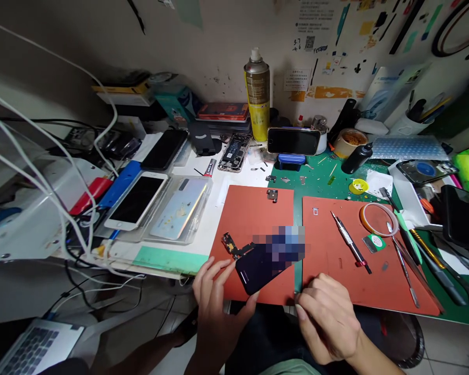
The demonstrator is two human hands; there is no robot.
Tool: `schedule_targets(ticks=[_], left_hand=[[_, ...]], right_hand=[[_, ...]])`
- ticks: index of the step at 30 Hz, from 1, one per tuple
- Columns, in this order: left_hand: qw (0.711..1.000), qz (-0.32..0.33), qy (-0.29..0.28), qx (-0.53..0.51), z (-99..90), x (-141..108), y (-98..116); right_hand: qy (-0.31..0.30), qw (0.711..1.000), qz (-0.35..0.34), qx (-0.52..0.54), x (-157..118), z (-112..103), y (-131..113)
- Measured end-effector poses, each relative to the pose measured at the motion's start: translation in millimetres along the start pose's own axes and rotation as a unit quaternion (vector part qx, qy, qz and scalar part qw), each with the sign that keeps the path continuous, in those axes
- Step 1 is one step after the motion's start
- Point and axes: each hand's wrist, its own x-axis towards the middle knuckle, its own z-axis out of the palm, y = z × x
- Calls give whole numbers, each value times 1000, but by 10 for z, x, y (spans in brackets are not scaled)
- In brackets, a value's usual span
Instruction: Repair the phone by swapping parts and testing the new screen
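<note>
A dark phone screen (253, 271), partly pixelated, lies tilted on the left red mat (257, 208), with a small flex cable part (230, 245) beside its upper left edge. My left hand (222, 297) has its fingers spread around the screen's lower left end, thumb and a fingertip at its edges. My right hand (328, 317) is curled at the front edge between the two mats, its fingers bent in; what it holds, if anything, is hidden. On the right red mat (320, 250) lie a screwdriver (349, 239) and a small SIM tray (315, 211).
Phones (136, 200) lie at the left near hanging white cables (54, 192). Behind are an opened phone (235, 152), a spray can (257, 96) and a propped phone (292, 141). Tape (378, 219), tweezers (406, 273) and other tools lie right.
</note>
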Motion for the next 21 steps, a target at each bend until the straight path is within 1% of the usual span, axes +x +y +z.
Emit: schedule_targets(ticks=[3,9,21], left_hand=[[1000,-1,1,-1,-23,-10,-9],[1000,-3,-6,8,-1,-43,-10],[1000,-4,-2,6,5,-30,-14]], right_hand=[[-17,1000,-2,-19,2,-9,-4],[-39,999,-4,-29,2,-5,8],[-33,999,-15,-24,7,25,16]])
